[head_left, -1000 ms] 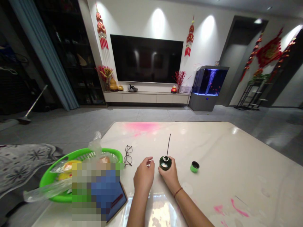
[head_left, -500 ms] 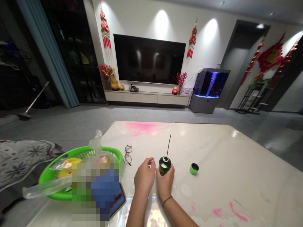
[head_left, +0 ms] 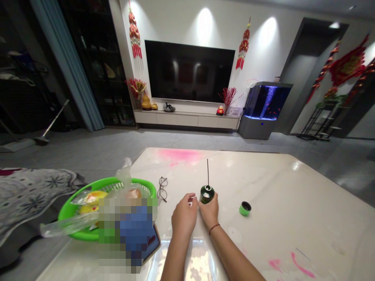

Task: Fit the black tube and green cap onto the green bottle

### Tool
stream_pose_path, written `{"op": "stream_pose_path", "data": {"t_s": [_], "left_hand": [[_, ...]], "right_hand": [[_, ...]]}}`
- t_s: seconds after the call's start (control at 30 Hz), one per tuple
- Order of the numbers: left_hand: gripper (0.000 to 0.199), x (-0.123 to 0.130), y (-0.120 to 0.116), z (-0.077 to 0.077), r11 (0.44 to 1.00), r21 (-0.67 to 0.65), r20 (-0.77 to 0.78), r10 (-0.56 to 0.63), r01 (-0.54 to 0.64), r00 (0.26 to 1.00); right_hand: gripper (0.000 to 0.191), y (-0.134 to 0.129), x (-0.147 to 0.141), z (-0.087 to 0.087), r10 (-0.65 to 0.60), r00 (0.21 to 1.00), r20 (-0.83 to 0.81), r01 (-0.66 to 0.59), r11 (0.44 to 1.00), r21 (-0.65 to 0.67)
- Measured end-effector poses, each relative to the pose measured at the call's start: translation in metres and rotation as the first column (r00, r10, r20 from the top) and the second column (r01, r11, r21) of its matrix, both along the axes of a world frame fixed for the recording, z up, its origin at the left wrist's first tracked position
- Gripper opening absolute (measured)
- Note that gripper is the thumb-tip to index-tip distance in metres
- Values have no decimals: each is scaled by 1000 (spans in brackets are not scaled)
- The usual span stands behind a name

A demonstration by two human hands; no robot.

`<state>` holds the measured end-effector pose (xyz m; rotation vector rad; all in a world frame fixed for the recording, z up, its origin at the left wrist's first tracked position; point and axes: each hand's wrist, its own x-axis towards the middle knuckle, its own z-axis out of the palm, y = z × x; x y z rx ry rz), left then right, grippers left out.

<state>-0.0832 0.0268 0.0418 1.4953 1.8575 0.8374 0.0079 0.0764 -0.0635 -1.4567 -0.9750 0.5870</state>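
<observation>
A dark green bottle point(head_left: 206, 194) with a white ring at its mouth stands on the pale table, and a thin dark stick point(head_left: 208, 171) rises from its opening. My right hand point(head_left: 209, 210), with a dark red cord at the wrist, is wrapped round the bottle's near side. Just left of the bottle, my left hand point(head_left: 185, 212) is held with curved fingers, the thumb side toward the bottle; nothing shows in it. A green cap point(head_left: 245, 208) with a dark inside lies on the table to the right of the bottle.
Eyeglasses point(head_left: 163, 189) lie left of my hands. A green basket point(head_left: 65, 210) with plastic bags stands farther left, beside a tablet-like device point(head_left: 152, 246), partly blurred out. Pink stains point(head_left: 301, 266) mark the table point(head_left: 272, 187). A fish tank point(head_left: 265, 105) stands beyond.
The view has shifted slightly, so most things sit farther right. The stick in the bottle leans less to the right and stands nearly upright. My right hand keeps its hold on the bottle.
</observation>
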Motion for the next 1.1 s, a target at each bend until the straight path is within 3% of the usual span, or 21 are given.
{"op": "stream_pose_path", "data": {"t_s": [0.37,0.7,1.1], "left_hand": [[30,7,-4,4,1000,-28,16,-3,3,1000],[29,9,-4,5,999,-47,27,-11,12,1000],[30,11,-3,7,998,-52,23,-30,31,999]], "right_hand": [[41,62,22,-10,209,977,-45,-208,978,20],[42,100,32,-11,274,960,-51,-275,961,-12],[40,124,36,-11,282,958,-54,-283,959,-7]]}}
